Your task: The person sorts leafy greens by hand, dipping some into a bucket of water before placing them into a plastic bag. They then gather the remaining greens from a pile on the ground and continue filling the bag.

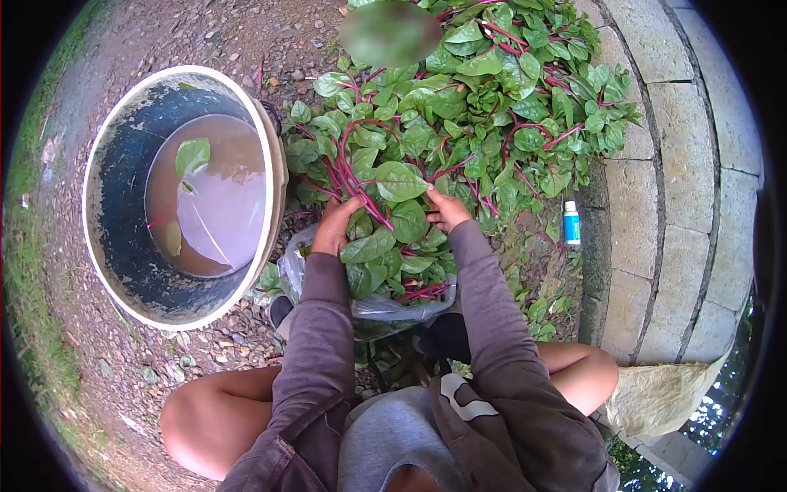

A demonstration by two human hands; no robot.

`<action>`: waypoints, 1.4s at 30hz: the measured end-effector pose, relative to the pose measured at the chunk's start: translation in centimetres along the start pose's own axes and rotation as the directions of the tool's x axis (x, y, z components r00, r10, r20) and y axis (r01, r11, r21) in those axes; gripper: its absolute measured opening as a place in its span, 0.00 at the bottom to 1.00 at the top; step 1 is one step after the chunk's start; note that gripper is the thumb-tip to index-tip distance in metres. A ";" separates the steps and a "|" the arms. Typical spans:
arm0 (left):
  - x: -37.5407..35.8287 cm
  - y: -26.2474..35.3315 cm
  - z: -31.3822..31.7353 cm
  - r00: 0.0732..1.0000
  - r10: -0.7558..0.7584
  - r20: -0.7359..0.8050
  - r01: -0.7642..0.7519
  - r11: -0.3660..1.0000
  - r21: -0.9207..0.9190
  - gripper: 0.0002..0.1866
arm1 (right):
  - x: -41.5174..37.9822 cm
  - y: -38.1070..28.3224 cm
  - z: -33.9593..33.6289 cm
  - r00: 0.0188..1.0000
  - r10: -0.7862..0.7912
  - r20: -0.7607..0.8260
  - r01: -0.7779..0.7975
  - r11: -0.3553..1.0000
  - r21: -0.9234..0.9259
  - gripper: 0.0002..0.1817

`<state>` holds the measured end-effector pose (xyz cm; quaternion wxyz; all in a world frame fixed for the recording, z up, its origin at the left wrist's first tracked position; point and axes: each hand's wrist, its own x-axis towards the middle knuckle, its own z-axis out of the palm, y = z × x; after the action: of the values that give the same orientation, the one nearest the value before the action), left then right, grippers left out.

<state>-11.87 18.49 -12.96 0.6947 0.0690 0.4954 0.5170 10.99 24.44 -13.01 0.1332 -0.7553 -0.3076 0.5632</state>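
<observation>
Gripping a bunch of red stems (351, 176) in the left hand (333, 225), closed near the lower ends with the thumb across. Meeting the edge of a broad leaf (400, 182) with the fingertips of the right hand (447, 209); cannot tell whether pinching or only touching. Holding the bunch above a clear plastic bag (389, 312), set between the shoes (444, 336) and partly filled with loose greens (426, 289), just short of the large leafy heap (500, 98). Probably gathering and tidying a handful for the bag. Likely calling next for a fuller hold with the right hand, then a gentle lowering without snapping or bruising. Leaving untouched the tub (123, 221) at left and the small bottle (571, 223) at right.
</observation>
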 end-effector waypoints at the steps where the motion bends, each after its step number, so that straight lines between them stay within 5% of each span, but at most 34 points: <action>1: 0.1 -0.3 -0.3 1.000 0.009 0.027 -0.010 1.000 0.019 0.27 | 1.8 2.1 1.0 0.996 -0.069 0.055 0.059 0.983 0.172 0.12; 2: 0.1 -0.3 -0.5 0.998 0.022 0.053 -0.024 0.999 0.039 0.28 | 2.8 3.1 1.7 0.984 -0.148 0.099 0.106 0.933 0.343 0.11; 6: 0.2 -0.2 -0.3 0.998 0.050 0.026 -0.052 0.996 0.074 0.26 | 0.4 -1.3 1.8 0.891 -0.372 -0.260 0.447 0.820 0.358 0.04; 8: 0.5 -0.6 -0.6 0.999 0.013 0.035 -0.013 1.000 0.005 0.26 | -3.7 -5.7 0.0 0.790 -0.482 -0.379 0.612 0.578 0.540 0.06; 10: 0.3 -0.6 -0.5 0.999 0.017 0.038 -0.016 0.999 -0.034 0.26 | -5.5 -8.4 -3.1 0.717 -0.539 -0.442 0.696 0.595 0.403 0.08; 14: 0.3 -0.7 -0.3 0.998 0.037 0.059 -0.039 0.999 0.038 0.26 | -7.2 -12.2 -1.7 0.686 -0.672 -0.279 0.576 0.735 -0.357 0.13; 15: 0.4 -0.9 -0.2 0.996 0.047 0.072 -0.051 0.997 0.058 0.26 | -6.8 -12.3 0.5 0.709 -0.675 -0.203 0.588 0.725 -0.358 0.17; 16: 0.5 -0.9 -0.1 0.994 0.060 0.087 -0.067 0.995 0.079 0.26 | -4.8 -11.0 2.9 0.579 -0.805 -0.126 0.642 0.546 -0.538 0.22; 19: 0.4 -0.6 0.7 0.998 -0.037 -0.042 0.025 0.968 -0.248 0.26 | -5.2 -6.4 10.6 0.689 -0.689 0.225 0.701 0.556 -0.446 0.31; 21: 1.1 -1.9 -1.0 0.999 -0.004 -0.046 -0.005 0.979 -0.202 0.29 | -7.2 -4.6 11.7 0.685 -0.627 0.371 0.726 0.628 -0.279 0.31; 23: 2.4 -3.1 -3.1 0.992 -0.111 0.054 0.123 0.939 -0.323 0.23 | -8.1 -3.7 9.5 0.630 -0.624 0.463 0.693 0.720 0.029 0.25; 25: 2.1 -2.1 -2.3 0.984 -0.177 -0.035 0.166 0.964 -0.210 0.18 | -8.4 -4.7 5.1 0.787 -0.501 0.361 0.431 0.864 0.260 0.19; 27: 1.4 -1.4 -1.5 0.988 -0.136 -0.071 0.121 0.975 -0.187 0.16 | -3.9 -2.3 0.4 0.954 -0.297 0.041 0.299 0.952 -0.066 0.16; 29: 1.7 -1.8 -1.7 0.988 -0.126 -0.088 0.110 0.979 -0.172 0.16 | 1.3 1.7 -3.8 0.987 -0.156 -0.031 0.093 0.724 -0.683 0.17; 30: 1.4 -1.4 -1.4 0.991 -0.115 -0.064 0.102 0.977 -0.188 0.17 | 1.8 2.7 -3.6 0.973 -0.215 -0.086 0.074 0.642 -0.763 0.16; 32: 1.2 -1.1 -1.3 0.991 -0.130 -0.034 0.121 0.975 -0.188 0.17 | 1.9 5.0 -2.1 0.927 -0.334 -0.169 0.004 0.461 -0.887 0.16; 35: 0.9 -0.7 -1.2 0.992 -0.127 -0.016 0.122 0.975 -0.185 0.17 | 4.4 8.3 -0.4 0.783 -0.582 -0.218 0.121 0.486 -0.866 0.14; 36: 1.1 -0.9 -1.3 0.992 -0.125 -0.027 0.118 0.976 -0.184 0.18 | 5.0 8.5 0.0 0.766 -0.607 -0.211 0.159 0.497 -0.853 0.27; 39: 1.4 -1.0 -0.7 0.994 -0.089 -0.068 0.074 0.979 -0.190 0.18 | 5.4 8.1 -0.2 0.847 -0.506 -0.160 0.161 0.531 -0.832 0.22; 42: 1.3 -0.7 -0.1 0.993 -0.072 -0.089 0.056 0.984 -0.169 0.17 | 2.4 5.8 -1.5 0.701 -0.711 0.060 0.338 0.257 -0.905 0.17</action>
<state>-11.50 19.17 -14.24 0.6898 -0.0298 0.4850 0.5367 14.59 21.62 -17.54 -0.0310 -0.6489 -0.7543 0.0946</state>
